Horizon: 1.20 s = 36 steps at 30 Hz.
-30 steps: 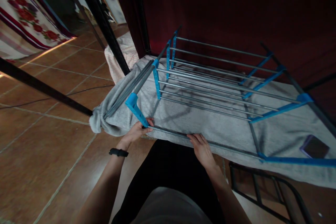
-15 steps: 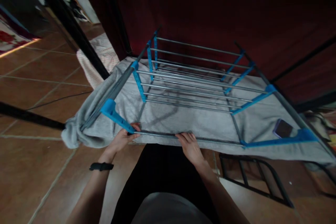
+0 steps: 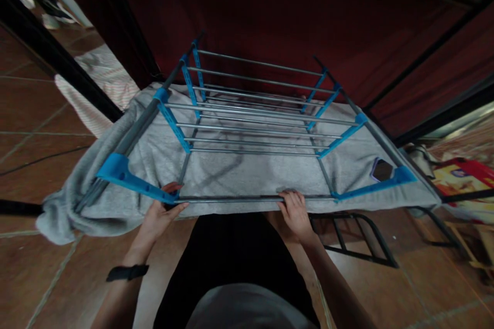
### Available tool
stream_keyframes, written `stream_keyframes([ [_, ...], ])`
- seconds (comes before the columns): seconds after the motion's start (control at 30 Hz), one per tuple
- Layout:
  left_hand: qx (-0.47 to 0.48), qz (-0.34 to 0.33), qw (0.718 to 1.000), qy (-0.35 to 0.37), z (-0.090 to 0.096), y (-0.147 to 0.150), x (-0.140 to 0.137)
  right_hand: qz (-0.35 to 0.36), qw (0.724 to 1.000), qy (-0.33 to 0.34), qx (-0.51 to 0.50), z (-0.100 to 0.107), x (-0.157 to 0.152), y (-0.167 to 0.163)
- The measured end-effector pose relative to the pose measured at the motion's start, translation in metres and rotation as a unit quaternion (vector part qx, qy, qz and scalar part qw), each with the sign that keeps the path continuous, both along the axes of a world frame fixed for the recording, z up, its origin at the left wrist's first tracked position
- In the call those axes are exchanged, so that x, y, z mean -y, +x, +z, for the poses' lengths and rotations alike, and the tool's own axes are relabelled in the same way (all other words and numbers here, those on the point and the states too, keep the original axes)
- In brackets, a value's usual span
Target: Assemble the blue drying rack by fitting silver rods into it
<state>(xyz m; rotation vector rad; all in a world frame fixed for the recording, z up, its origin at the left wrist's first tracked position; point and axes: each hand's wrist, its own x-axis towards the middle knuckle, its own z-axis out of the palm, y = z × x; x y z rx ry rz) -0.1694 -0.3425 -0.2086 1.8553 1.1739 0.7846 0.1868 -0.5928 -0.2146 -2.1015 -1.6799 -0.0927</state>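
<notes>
While left hand and right hand both grip the drying rack's near rail, lift evenly so the grey blanket doesn't snag.

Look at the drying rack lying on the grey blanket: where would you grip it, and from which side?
Grip the drying rack by its nearest grey rod, coming from the near side. That rod runs bare along the front edge. The left hand holds it beside the blue corner bracket; the right hand curls over it further along.
</notes>
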Motion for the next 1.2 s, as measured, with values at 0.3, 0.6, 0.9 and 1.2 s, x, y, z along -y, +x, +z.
stream_keyframes([
  [0.3,-0.031,0.188,0.955,0.228,-0.013,-0.007,0.064,-0.009,1.000,0.018,-0.005,-0.011,0.020,0.030],
  [0.6,-0.189,-0.147,0.911,0.337,0.004,0.036,0.065,-0.002,1.000,0.020,-0.005,-0.012,0.029,0.043],
  [0.9,-0.248,-0.238,0.877,0.336,0.003,0.058,0.043,-0.004,0.999,-0.001,0.047,-0.014,0.040,0.064],
  [1.2,-0.274,-0.255,0.866,0.332,0.002,0.064,0.039,0.005,0.995,-0.036,0.088,-0.017,0.037,0.071],
])
